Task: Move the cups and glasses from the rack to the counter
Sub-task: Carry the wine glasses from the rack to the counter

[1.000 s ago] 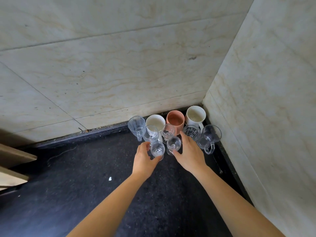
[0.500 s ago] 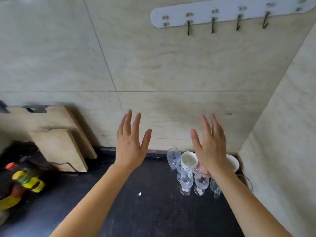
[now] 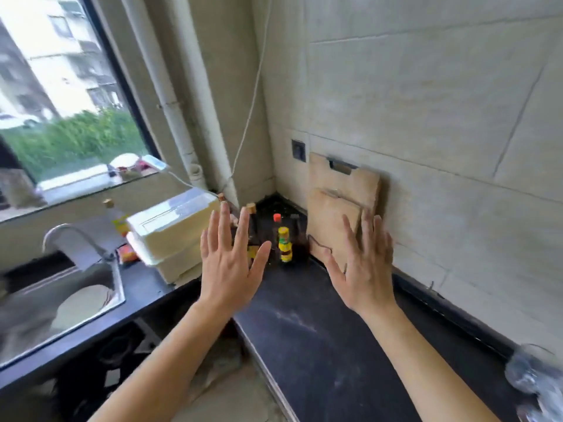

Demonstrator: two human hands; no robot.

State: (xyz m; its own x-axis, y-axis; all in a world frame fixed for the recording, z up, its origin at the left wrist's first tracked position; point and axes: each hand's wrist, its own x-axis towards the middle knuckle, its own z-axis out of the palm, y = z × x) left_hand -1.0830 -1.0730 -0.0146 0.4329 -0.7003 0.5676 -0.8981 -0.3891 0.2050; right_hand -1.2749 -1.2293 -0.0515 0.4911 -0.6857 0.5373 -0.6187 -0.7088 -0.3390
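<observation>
1. Landmark: a black stone counter (image 3: pixel 320 339) runs along a tiled wall into a corner, its long front edge bare and straight. The picture is motion-blurred.
2. Far left of the counter's bare stretch, a steel sink (image 3: pixel 118 287) is set into the same dark surface. A pale round plate (image 3: pixel 80 309) lies inside the basin, and a curved metal tap (image 3: pixel 73 239) rises behind it.
3. Just right of the sink, on the counter, sits a cream, boxy lidded container (image 3: pixel 170 236); what it holds cannot be seen.
4. The left hand (image 3: pixel 228 266) is raised above the counter's front edge, palm away, fingers spread wide, holding nothing.
5. In the corner of the counter stands a cluster of small bottles; one has a yellow label (image 3: pixel 285 245), one a red cap (image 3: pixel 276 217). Their contents are too blurred to tell.
6. Right of the bottles, two pale wooden cutting boards (image 3: pixel 335 220), flat and rectangular, lean upright against the tiled wall, the smaller in front.
7. The right hand (image 3: pixel 362 269) is raised in front of the boards, fingers loosely spread, empty.
8. Between and below the hands, the counter is smooth, dark and faintly dusty, with open room.
9. At the counter's far right end, at the picture's lower right edge, a clear glass (image 3: pixel 533 370) shows, blurred and cut off; whether it holds anything cannot be told.
</observation>
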